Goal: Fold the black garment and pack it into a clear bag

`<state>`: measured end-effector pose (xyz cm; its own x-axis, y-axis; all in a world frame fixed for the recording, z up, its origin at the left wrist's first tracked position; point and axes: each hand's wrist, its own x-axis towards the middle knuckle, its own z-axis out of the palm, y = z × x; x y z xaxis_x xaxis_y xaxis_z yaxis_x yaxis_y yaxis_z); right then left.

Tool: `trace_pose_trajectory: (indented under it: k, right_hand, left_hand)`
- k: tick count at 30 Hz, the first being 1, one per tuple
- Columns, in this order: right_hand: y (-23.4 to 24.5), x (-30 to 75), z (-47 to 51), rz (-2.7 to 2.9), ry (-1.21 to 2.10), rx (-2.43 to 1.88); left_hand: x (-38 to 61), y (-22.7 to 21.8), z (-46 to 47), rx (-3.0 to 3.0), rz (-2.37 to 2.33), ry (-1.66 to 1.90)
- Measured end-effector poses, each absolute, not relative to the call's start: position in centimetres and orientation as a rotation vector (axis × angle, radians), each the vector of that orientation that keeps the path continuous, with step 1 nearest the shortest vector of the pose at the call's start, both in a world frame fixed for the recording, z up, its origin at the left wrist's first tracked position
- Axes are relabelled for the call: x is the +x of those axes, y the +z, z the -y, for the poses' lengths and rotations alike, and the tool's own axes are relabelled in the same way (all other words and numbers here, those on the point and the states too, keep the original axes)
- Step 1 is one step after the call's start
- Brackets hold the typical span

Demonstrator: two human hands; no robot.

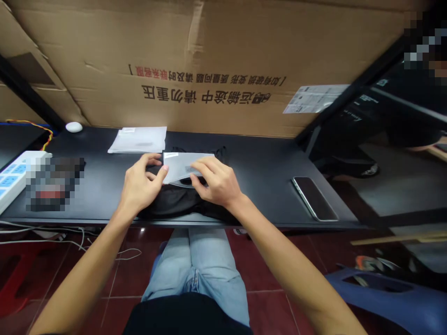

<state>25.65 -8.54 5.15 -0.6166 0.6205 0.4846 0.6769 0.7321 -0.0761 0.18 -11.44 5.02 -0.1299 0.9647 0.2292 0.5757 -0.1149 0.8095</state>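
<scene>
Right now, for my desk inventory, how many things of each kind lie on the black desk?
Packets: 2 (white packet, grey packet)
Garments: 1 (black garment)
Phones: 1 (phone)
Power strips: 1 (power strip)
Other: 2 (white round object, blurred object)
Total: 7

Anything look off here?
Two things: the black cloth garment bunches out from under the flat grey plastic bag, a strap showing past its far edge; and the brown cardboard carton behind the desk has upside-down printing.

A black garment (174, 204), a pale grey mailer bag (185, 166), light blue jeans (199, 270)
</scene>
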Motion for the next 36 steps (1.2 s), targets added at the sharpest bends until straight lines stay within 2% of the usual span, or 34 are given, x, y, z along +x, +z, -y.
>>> trace_pose_trajectory:
  k: [6,12,17,23,27,36]
  right_hand:
    - [4.1,24.1,7.2,2.733,0.234,-0.957]
    - [2.9,24.3,7.1,2.753,0.299,-0.954]
    - [4.0,23.8,7.6,2.683,0.121,-0.752]
    - [3.7,21.6,8.5,2.626,-0.367,-0.637]
    - [3.4,21.0,8.6,2.591,-0.574,-0.570]
    - [3.5,21.9,8.6,2.660,-0.513,-0.594]
  left_hand:
    - [-1.1,4.9,10.8,1.739,-1.811,0.772]
    - [-1.6,4.6,10.5,1.801,-1.680,0.619]
    - [-1.9,4.2,9.7,1.752,-1.450,0.629]
    - [-0.5,4.1,10.0,1.584,-1.261,0.724]
    - [0.0,4.6,10.7,1.493,-1.198,0.752]
    - [0.2,4.6,11.0,1.426,-1.116,0.826]
